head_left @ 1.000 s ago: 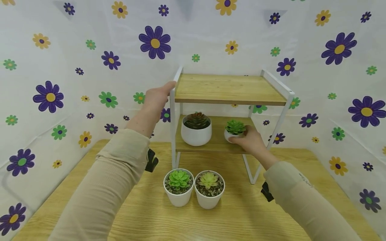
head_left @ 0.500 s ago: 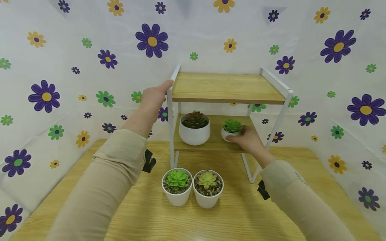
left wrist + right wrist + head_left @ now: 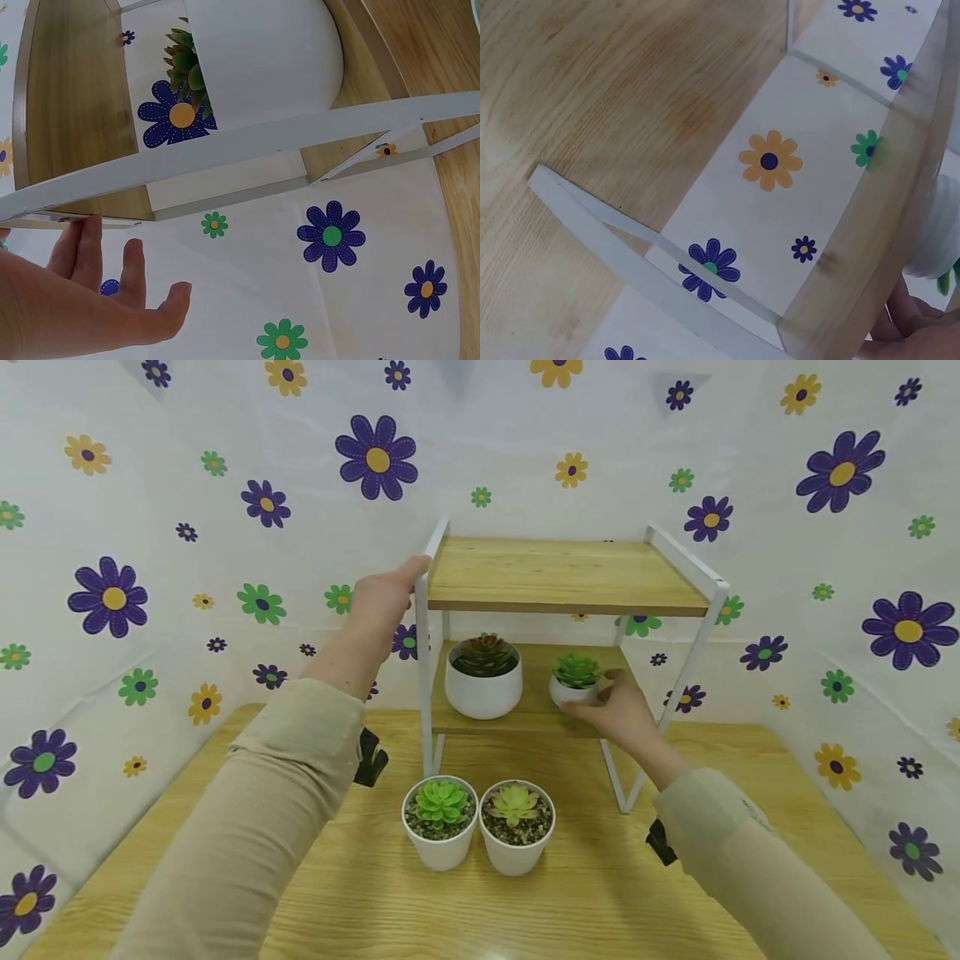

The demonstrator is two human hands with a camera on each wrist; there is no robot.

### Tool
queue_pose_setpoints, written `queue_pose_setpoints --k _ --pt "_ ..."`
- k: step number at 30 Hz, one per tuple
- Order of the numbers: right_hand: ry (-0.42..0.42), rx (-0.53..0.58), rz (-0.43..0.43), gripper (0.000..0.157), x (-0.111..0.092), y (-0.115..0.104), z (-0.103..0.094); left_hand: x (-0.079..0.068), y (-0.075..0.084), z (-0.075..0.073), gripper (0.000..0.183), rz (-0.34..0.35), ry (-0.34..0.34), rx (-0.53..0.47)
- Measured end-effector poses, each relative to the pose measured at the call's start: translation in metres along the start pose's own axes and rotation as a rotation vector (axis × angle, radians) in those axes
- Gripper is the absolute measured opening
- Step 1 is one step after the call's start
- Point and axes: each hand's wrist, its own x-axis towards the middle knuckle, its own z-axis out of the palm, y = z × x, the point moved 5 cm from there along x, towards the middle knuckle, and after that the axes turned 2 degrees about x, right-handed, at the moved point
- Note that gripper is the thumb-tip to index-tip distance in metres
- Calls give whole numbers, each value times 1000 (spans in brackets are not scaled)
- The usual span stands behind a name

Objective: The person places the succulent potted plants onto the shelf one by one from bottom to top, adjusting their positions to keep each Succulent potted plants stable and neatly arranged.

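My right hand (image 3: pixel 622 714) is beside a small white pot with a green succulent (image 3: pixel 576 670) on the lower shelf. Its thumb lies along the pot's front and its fingers stand loosely spread at the right side, with a gap showing. My left hand (image 3: pixel 380 597) holds the upper left rail of a two-tier wooden rack (image 3: pixel 562 572), one digit laid over the top. In the left wrist view, two of its fingers (image 3: pixel 88 247) reach the rail's edge from outside. A larger white pot with a dark reddish-green succulent (image 3: pixel 483 689) stands to the left on the lower shelf.
Two white tapered pots, one with a bright green succulent (image 3: pixel 441 806) and one with a pale yellow-green succulent (image 3: pixel 513 806), stand side by side on the wooden table (image 3: pixel 585 910) before the rack. Behind hangs a white flower-patterned cloth (image 3: pixel 510 427).
My right hand loosens around the small pot and shifts slightly right, while the pot stays in place on the shelf. My left hand keeps its place on the rail.
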Motion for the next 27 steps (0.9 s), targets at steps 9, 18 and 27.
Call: queue_pose_setpoints --k 9,18,27 --pt "-50 29 -22 85 -27 -2 -1 -1 1 -2 71 3 -7 36" --pt "-62 20 -90 81 -50 -3 -7 -2 1 -1 69 4 -5 29" --pt "-93 -10 -114 82 -71 4 -9 -2 1 1 70 3 -14 26"
